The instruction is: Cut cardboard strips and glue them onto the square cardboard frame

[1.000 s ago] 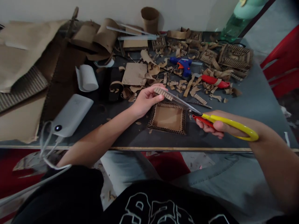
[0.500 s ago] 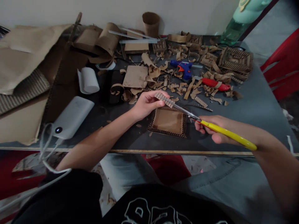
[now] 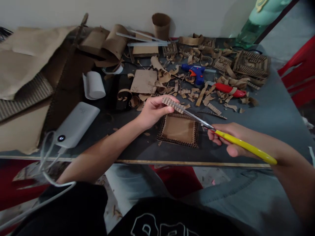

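A short strip of corrugated cardboard (image 3: 174,105) is pinched between the thumb and fingers of my left hand (image 3: 157,111). My right hand (image 3: 227,136) grips a pair of scissors (image 3: 246,146) with yellow handles. Their blades reach up-left to the right end of the strip; whether they have closed on it I cannot tell. Beneath the strip, flat on the table, lies a square cardboard tray (image 3: 178,128) with corrugated edges, its far side partly covered by my left hand and the strip.
Cardboard scraps surround a blue glue gun (image 3: 195,73) and a red-handled cutter (image 3: 230,89). A white power bank (image 3: 77,124) with a cable lies left, near large cardboard sheets (image 3: 27,62). Corrugated square pieces (image 3: 252,65) and a green bottle (image 3: 253,28) stand back right.
The whole view has shifted slightly. Both hands keep their holds on the strip and the scissors, and the blades stay at the strip's right end.
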The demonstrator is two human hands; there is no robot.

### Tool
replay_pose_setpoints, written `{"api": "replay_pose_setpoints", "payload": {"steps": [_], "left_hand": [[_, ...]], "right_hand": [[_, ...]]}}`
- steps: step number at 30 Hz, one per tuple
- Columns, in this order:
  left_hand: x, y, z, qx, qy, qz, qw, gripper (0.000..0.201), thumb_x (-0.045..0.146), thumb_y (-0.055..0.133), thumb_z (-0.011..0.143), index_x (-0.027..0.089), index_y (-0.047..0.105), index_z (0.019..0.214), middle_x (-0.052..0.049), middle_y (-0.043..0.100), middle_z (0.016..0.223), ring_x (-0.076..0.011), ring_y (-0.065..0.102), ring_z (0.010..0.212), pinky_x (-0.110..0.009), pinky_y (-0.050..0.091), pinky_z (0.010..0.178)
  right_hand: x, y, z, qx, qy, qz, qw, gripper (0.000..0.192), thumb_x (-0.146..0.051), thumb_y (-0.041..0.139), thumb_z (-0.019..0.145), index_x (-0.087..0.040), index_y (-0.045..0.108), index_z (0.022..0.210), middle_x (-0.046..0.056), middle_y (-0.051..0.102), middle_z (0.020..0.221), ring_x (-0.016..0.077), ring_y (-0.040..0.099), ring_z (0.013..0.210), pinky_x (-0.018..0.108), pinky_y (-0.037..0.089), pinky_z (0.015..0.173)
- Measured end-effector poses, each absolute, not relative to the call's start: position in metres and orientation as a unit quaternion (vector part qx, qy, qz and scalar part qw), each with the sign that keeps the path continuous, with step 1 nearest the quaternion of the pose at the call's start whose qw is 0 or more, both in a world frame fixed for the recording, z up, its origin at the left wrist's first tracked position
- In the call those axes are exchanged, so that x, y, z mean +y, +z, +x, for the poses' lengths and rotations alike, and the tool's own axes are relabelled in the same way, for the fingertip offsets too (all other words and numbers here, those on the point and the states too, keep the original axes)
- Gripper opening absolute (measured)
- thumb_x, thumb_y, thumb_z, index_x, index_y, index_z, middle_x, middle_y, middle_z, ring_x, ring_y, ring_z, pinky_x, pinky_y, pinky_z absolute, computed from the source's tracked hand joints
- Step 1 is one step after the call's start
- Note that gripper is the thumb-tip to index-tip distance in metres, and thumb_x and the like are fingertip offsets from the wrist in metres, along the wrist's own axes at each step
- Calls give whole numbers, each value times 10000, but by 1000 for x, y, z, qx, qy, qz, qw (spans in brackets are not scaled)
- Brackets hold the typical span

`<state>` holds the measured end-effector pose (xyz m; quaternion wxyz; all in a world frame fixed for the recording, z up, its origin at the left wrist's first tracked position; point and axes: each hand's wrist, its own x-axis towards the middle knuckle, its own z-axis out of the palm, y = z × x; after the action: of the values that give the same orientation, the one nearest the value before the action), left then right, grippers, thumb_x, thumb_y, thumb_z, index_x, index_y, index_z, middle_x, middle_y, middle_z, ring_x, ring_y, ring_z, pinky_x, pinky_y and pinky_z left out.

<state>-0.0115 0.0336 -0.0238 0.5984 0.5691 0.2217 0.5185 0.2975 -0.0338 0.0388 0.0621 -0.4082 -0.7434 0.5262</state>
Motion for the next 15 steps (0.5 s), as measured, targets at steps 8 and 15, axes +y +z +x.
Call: {"api": "replay_pose_setpoints", "payload": {"steps": [8, 15], "left_hand": [[36, -23, -13, 237, 512, 596, 572, 264, 423, 925, 702, 281, 840, 908, -25, 783, 939, -116, 710, 856, -234, 598, 804], [38, -21, -14, 222, 503, 633, 545, 250, 440, 909, 724, 293, 841, 914, -22, 781, 928, -123, 703, 884, -256, 579, 827]], "right_hand": [[-32, 39, 297, -734, 542, -406, 45, 813, -945, 606, 668, -200, 651, 989, 28, 607, 802, 141, 467, 634, 271, 398, 545], [-31, 37, 299, -722, 553, -414, 37, 791, -932, 647, 650, -212, 662, 976, 23, 601, 796, 144, 468, 640, 281, 407, 546]]}}
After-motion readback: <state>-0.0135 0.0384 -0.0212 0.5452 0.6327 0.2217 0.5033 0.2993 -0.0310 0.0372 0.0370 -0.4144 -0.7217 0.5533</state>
